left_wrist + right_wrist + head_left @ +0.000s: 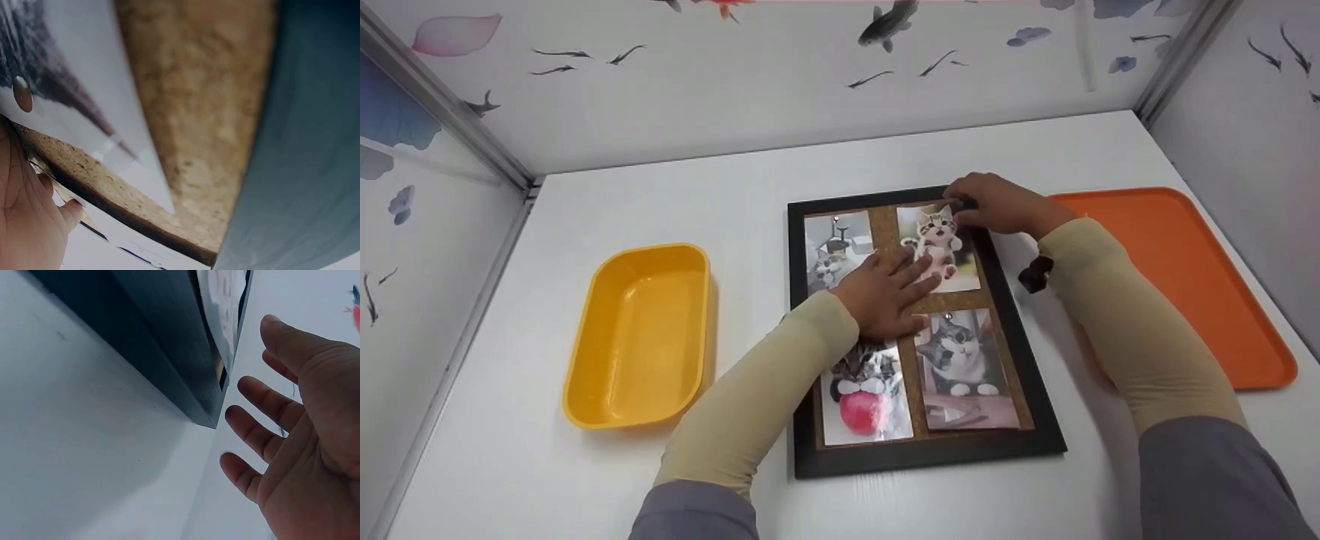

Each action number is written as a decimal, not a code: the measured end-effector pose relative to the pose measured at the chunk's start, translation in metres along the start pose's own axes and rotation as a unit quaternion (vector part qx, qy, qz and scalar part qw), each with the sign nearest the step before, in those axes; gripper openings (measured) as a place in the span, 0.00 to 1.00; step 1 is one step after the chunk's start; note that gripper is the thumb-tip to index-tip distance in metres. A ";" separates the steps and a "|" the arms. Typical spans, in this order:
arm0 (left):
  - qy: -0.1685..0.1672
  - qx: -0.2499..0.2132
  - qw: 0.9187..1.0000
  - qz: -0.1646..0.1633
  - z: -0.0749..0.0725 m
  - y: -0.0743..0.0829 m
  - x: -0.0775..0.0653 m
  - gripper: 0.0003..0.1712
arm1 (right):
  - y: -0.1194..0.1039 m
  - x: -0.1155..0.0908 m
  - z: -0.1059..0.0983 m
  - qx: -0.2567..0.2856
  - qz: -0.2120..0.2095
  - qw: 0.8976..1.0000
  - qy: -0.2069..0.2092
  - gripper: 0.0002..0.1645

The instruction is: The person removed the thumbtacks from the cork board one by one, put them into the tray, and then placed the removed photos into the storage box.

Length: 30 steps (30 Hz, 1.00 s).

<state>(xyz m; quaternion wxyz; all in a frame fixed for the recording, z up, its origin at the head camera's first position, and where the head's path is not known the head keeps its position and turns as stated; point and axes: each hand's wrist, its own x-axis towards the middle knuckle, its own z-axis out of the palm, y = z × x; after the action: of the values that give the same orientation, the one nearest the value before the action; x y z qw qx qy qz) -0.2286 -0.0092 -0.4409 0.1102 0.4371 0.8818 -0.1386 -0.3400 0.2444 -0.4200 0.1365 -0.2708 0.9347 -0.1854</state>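
Note:
A black-framed cork board [922, 457] lies on the white table, bearing cat photos. Over its middle, my left hand [885, 292] spreads its fingers flat, covering parts of the two left photos. At the board's far right corner is my right hand [1009, 204], fingers loosely bent beside the kitten photo [937, 229]; the right wrist view shows nothing between them. A grey-and-white cat photo [960, 360] sits lower right, and one with a pink ball [866, 412] lower left. The left wrist view shows a round metal pin [22, 94] on a photo.
Left of the board stands a yellow plastic bin [660, 337]. An orange tray [1192, 285] lies at the right, partly under my right forearm. White panels with painted fish and petals enclose the table at the back and sides.

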 end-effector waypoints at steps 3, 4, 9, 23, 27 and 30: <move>-0.001 0.006 1.000 0.001 0.000 0.000 0.000 0.41 | 0.000 0.003 0.002 -0.004 0.011 1.000 -0.007 0.26; -0.002 0.008 1.000 0.001 0.001 0.000 0.001 0.41 | 0.000 0.003 0.003 -0.008 0.013 1.000 -0.010 0.27; -0.003 0.013 1.000 0.000 0.003 0.000 0.002 0.41 | -0.001 0.006 0.005 -0.024 0.024 0.999 -0.021 0.30; 0.006 -0.005 1.000 0.006 -0.003 0.002 -0.002 0.40 | 0.000 0.005 0.010 -0.033 0.033 0.999 -0.012 0.26; 0.003 -0.008 1.000 0.005 -0.003 0.001 -0.002 0.41 | 0.000 0.006 0.010 -0.040 0.038 0.998 -0.015 0.30; 0.004 -0.007 1.000 0.003 -0.004 0.001 -0.003 0.41 | -0.001 0.007 0.010 -0.046 0.041 0.998 -0.020 0.31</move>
<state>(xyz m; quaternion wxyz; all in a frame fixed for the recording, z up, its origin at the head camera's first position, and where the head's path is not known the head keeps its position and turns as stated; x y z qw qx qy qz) -0.2265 -0.0093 -0.4365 0.1104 0.4395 0.8818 -0.1307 -0.3419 0.2374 -0.4296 0.1504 -0.2419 0.9496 -0.1305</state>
